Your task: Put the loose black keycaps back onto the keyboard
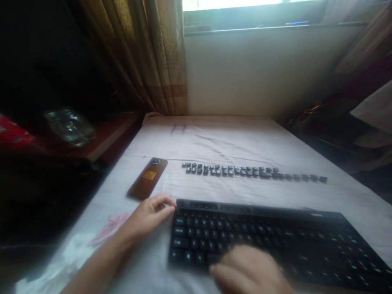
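Note:
A black computer keyboard (211,234) lies on the pale cloth in front of me. My left hand (153,212) is at its far left corner, thumb and fingertips closed on the edge there. Over the near edge, by the bottom row of keys, my right hand (249,267) is curled and blurred by motion; whatever its fingers may hold is hidden. Beyond the keyboard, loose black keycaps (211,171) are laid out in rows that trail off to the right.
A brown phone (150,177) lies face down left of the keycaps. Pink cloth (112,228) and crumpled clear plastic (69,259) are by my left forearm. The cloth-covered surface (214,139) reaches the wall under the window; a curtain (162,57) hangs at the left.

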Demonstrator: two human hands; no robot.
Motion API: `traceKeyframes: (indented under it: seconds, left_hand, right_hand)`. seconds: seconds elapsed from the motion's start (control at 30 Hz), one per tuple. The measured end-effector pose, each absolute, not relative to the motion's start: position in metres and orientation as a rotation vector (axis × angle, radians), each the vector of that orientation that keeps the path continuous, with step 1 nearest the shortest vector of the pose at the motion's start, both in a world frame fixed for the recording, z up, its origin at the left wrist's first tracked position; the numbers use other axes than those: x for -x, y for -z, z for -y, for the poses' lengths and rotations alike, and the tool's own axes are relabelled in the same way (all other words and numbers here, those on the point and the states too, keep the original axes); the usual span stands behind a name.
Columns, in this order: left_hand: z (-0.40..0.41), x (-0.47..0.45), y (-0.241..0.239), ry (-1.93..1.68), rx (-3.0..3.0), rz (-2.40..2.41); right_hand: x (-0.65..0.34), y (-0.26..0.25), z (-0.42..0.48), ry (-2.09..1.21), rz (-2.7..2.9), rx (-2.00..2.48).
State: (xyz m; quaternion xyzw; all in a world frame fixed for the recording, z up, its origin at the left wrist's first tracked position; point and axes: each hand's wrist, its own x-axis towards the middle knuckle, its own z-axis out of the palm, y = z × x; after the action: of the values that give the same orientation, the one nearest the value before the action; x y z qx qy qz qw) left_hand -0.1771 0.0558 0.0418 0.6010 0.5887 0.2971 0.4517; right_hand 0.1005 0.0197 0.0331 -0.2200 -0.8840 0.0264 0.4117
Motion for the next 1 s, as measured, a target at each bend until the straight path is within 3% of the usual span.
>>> traceKeyframes:
  seconds: [0.17,0.6,1.0]
  left_hand:
    - [-0.055,0.176,-0.044,-0.701,-1.453,-1.4]
    - [-0.053,0.175,-0.04,-0.658,-1.463,-1.359]
    - [-0.049,0.173,-0.042,-0.685,-1.76,-1.457]
  right_hand:
    - [-0.075,-0.072,-0.063,-0.12,2.377,0.726]
    - [-0.031,-0.041,-0.084,-0.675,2.345,0.914]
    - [-0.028,-0.035,-0.083,-0.639,2.231,1.08]
